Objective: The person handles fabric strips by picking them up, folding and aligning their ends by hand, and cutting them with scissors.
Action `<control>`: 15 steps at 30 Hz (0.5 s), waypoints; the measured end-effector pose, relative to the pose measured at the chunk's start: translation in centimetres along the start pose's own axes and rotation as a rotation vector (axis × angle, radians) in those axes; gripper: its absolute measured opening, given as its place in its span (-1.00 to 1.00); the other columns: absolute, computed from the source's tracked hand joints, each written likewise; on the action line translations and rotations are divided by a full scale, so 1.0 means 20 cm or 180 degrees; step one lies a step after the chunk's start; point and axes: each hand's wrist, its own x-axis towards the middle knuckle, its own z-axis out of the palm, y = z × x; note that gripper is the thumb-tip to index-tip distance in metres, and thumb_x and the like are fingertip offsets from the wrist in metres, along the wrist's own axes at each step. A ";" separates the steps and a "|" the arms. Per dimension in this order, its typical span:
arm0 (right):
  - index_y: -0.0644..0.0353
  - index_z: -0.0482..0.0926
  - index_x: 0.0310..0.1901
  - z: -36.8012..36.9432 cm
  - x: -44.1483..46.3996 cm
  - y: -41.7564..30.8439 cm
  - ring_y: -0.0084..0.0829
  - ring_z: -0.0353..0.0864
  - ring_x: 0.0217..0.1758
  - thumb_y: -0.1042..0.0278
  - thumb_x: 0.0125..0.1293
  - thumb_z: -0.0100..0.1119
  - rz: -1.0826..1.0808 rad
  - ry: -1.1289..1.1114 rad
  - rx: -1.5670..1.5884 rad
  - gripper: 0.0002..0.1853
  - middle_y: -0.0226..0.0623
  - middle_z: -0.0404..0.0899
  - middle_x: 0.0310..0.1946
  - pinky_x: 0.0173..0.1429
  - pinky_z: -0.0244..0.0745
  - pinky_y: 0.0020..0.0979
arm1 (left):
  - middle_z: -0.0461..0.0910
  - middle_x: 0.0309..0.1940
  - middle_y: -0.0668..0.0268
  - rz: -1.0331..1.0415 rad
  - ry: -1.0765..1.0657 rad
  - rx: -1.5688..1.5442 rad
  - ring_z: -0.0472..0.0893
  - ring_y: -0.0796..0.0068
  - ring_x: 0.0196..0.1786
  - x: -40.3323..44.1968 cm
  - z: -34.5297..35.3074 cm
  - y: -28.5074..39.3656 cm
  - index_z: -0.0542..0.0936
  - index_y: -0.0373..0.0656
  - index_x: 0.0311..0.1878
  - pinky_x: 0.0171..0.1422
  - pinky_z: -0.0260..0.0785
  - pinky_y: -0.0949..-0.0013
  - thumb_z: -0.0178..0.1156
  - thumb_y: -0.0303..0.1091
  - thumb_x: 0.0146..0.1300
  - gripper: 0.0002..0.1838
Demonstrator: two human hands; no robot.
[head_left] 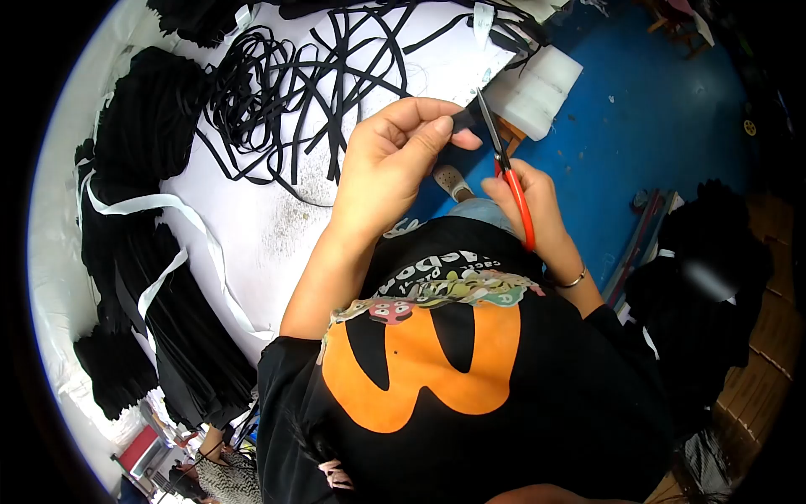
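Observation:
My left hand pinches a short black fabric strip between thumb and fingers, above the edge of the white table. In my right hand is a pair of scissors with red handles, blades pointing up and away from me. The blades lie right beside the end of the strip; whether they touch it I cannot tell. A bracelet circles my right wrist. Beyond my left hand, long black strips lie in a loose tangle on the table.
The white table carries stacks of black fabric on the left, with a white ribbon across them. A white block rests on a wooden stool beyond the scissors. Dark bundles stand right, on the floor. Another person is at lower left.

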 end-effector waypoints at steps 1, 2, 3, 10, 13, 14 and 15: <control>0.29 0.46 -0.54 -0.01 0.04 0.03 -0.48 0.33 -0.64 0.11 0.08 0.46 -0.0017 -0.0023 -0.0006 -0.57 -0.25 0.34 -0.73 -0.51 0.29 -0.46 | 0.68 -0.34 0.26 -0.0044 0.0089 -0.0106 0.24 0.84 -0.59 0.00 -0.01 0.00 0.59 -0.33 -0.04 -0.51 0.06 0.72 0.14 -0.44 0.32 -0.78; 0.27 0.44 -0.57 -0.01 0.08 0.05 -0.43 0.34 -0.64 0.06 0.07 0.45 -0.0084 -0.0010 -0.0611 -0.54 -0.23 0.35 -0.74 -0.51 0.30 -0.42 | 0.69 -0.33 0.25 0.0005 0.0117 -0.0095 0.23 0.84 -0.58 0.00 -0.02 0.00 0.56 -0.34 0.02 -0.50 0.05 0.73 0.13 -0.43 0.32 -0.74; 0.26 0.41 -0.60 -0.01 0.13 0.06 -0.38 0.36 -0.65 0.01 0.06 0.45 -0.0164 -0.0004 -0.1214 -0.50 -0.21 0.36 -0.74 -0.51 0.31 -0.39 | 0.69 -0.33 0.25 0.0024 0.0173 -0.0098 0.23 0.84 -0.58 0.00 -0.02 0.00 0.56 -0.34 0.02 -0.50 0.05 0.73 0.13 -0.43 0.32 -0.74; 0.31 0.48 -0.48 0.03 0.59 0.02 -0.05 0.55 -0.52 -0.28 0.10 0.27 -0.0288 -0.0314 -0.2246 -0.37 -0.05 0.51 -0.63 -0.37 0.42 -0.17 | 0.70 -0.30 0.22 0.0375 0.0929 -0.0101 0.46 0.84 -0.45 -0.04 -0.10 0.03 0.52 -0.32 0.08 -0.43 0.14 0.76 0.20 -0.44 0.28 -0.68; 0.33 0.41 -0.45 0.07 0.65 -0.13 -0.25 0.41 -0.61 -0.03 0.18 0.32 -0.0659 -0.0788 -0.1540 -0.50 -0.10 0.44 -0.66 -0.43 0.35 -0.31 | 0.71 -0.34 0.23 0.0468 0.1225 -0.0086 0.47 0.85 -0.46 -0.09 -0.14 0.07 0.57 -0.27 -0.05 -0.44 0.15 0.75 0.22 -0.42 0.27 -0.79; 0.33 0.41 -0.39 0.09 0.63 -0.16 -0.30 0.40 -0.60 0.05 0.19 0.33 -0.0959 -0.1104 -0.1209 -0.55 -0.12 0.43 -0.65 -0.43 0.34 -0.33 | 0.71 -0.34 0.23 0.0481 0.1357 -0.0090 0.47 0.85 -0.46 -0.10 -0.16 0.07 0.57 -0.27 -0.05 -0.44 0.15 0.75 0.22 -0.42 0.27 -0.79; 0.33 0.40 -0.34 0.09 0.61 -0.20 -0.34 0.40 -0.59 0.13 0.19 0.33 -0.1234 -0.1408 -0.0869 -0.59 -0.13 0.41 -0.64 -0.43 0.34 -0.35 | 0.71 -0.35 0.23 0.0524 0.1471 -0.0059 0.46 0.86 -0.46 -0.11 -0.18 0.08 0.57 -0.26 -0.08 -0.44 0.15 0.75 0.22 -0.42 0.27 -0.81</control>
